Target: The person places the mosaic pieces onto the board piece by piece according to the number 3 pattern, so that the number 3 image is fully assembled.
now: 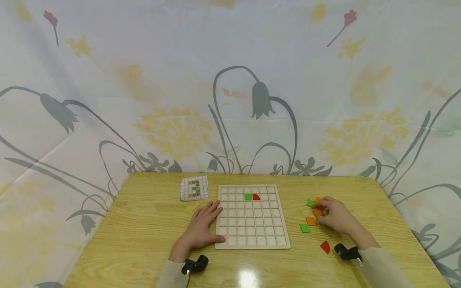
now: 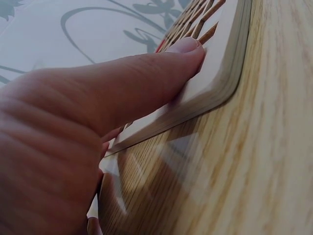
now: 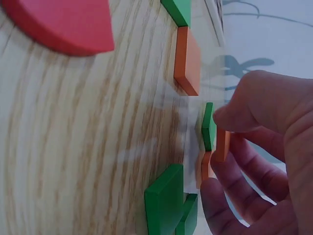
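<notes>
A light wooden grid board [image 1: 253, 246] lies on the table, with a green square tile [image 1: 248, 197] and a red quarter-round tile [image 1: 256, 197] side by side in its second row. My left hand [image 1: 201, 229] rests at the board's left edge, fingers spread; in the left wrist view the thumb [image 2: 146, 81] lies over the frame near a corner. To the right of the board, my right hand [image 1: 336, 216] pinches an orange square tile [image 3: 223, 145] between thumb and fingers. Close by lie another orange tile [image 3: 205, 169] and a green tile [image 3: 209, 127].
A paper pattern card [image 1: 194, 188] with a coloured grid lies behind the left hand. Nearer the board are a loose green tile [image 1: 305, 228] and orange tile [image 1: 311, 221]. A red quarter-round tile [image 1: 325, 247] sits towards the front. A flower-printed curtain [image 1: 230, 88] hangs behind the table.
</notes>
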Demonstrator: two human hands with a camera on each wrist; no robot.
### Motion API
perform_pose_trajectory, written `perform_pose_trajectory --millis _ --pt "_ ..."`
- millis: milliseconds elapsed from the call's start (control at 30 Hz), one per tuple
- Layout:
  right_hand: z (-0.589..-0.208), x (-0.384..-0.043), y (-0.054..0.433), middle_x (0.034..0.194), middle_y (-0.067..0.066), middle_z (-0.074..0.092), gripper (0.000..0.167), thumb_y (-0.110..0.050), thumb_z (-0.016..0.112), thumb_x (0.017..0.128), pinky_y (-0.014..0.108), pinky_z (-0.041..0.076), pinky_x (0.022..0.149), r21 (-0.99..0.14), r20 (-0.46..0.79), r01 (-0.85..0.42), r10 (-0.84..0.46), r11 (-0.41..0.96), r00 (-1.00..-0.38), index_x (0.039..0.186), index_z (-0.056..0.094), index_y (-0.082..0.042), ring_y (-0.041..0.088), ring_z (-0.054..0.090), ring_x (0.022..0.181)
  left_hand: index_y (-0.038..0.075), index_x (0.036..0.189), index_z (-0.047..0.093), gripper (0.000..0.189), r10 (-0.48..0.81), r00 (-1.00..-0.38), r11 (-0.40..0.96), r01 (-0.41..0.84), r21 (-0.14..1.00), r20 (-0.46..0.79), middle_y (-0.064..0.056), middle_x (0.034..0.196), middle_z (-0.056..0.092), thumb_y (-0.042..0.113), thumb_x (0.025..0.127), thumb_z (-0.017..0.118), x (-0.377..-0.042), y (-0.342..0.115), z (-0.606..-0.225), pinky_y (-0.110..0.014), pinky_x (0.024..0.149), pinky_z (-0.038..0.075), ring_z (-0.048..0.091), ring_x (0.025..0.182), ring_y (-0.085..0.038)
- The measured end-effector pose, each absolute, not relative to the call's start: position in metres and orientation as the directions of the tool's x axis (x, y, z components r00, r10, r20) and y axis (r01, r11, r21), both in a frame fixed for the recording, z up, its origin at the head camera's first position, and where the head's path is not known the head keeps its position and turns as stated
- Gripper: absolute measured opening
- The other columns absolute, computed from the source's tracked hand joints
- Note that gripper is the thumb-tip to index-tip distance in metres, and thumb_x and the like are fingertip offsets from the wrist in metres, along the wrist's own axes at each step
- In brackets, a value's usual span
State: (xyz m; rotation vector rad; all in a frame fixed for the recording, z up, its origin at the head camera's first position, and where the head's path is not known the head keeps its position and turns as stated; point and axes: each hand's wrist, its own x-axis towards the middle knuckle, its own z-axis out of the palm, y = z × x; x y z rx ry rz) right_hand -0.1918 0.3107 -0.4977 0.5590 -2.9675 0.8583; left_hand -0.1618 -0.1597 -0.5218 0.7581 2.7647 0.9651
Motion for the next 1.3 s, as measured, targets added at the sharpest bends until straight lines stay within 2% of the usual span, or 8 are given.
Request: perform_pose_trajectory --millis 233,400,633,967,1300 --pt "-0.497 -0.188 0.305 0.109 0.015 0.059 0.026 0.004 0.077 0.078 0.042 0.055 0.074 -0.520 0.194 -0.373 -0.319 0.769 -0.928 0.103 0.072 0.004 0.028 0.062 0.088 0.005 0.151 0.043 0.093 0.491 -0.870 0.672 0.414 0.614 0.050 -0.010 0.163 0.025 0.049 0.078 0.079 -0.161 -0.160 -0.523 -0.066 0.112 0.012 0.015 0.150 -0.035" --pt "-0.495 -0.188 0.298 0.109 0.017 0.060 0.026 0.006 0.076 0.076 0.049 0.055 0.078 -0.531 0.225 -0.375 -0.300 0.760 -0.927 0.102 0.072 0.003 0.034 0.063 0.093 0.005 0.151 0.043 0.093 0.491 -0.870 0.670 0.415 0.616 0.052 -0.010 0.163 0.025 0.049 0.078 0.079 -0.161 -0.160 -0.525 -0.065 0.113 0.012 0.015 0.150 -0.035" --pt "-0.496 -0.194 0.284 0.110 0.014 0.063 0.029 0.004 0.074 0.077 0.047 0.054 0.079 -0.522 0.247 -0.394 -0.308 0.756 -0.919 0.106 0.074 0.003 0.031 0.063 0.094 0.006 0.152 0.042 0.094 0.491 -0.870 0.675 0.417 0.608 0.052 -0.009 0.163 0.025 0.051 0.079 0.079 -0.162 -0.161 -0.528 -0.065 0.113 0.012 0.015 0.150 -0.034" --pt "-0.494 -0.204 0.254 0.110 0.014 0.062 0.031 0.007 0.073 0.077 0.041 0.056 0.077 -0.570 0.275 -0.446 -0.351 0.691 -0.895 0.108 0.072 0.006 0.032 0.063 0.094 0.006 0.152 0.042 0.093 0.495 -0.867 0.668 0.419 0.614 0.054 -0.009 0.163 0.025 0.051 0.079 0.079 -0.162 -0.160 -0.527 -0.065 0.113 0.012 0.014 0.150 -0.034" --pt "-0.499 -0.216 0.228 0.112 0.011 0.062 0.030 0.006 0.071 0.080 0.042 0.055 0.080 -0.588 0.241 -0.439 -0.371 0.679 -0.897 0.109 0.073 0.003 0.030 0.063 0.096 0.005 0.151 0.042 0.093 0.495 -0.867 0.673 0.425 0.606 0.059 -0.009 0.163 0.025 0.051 0.079 0.078 -0.163 -0.161 -0.526 -0.065 0.113 0.012 0.015 0.150 -0.034"
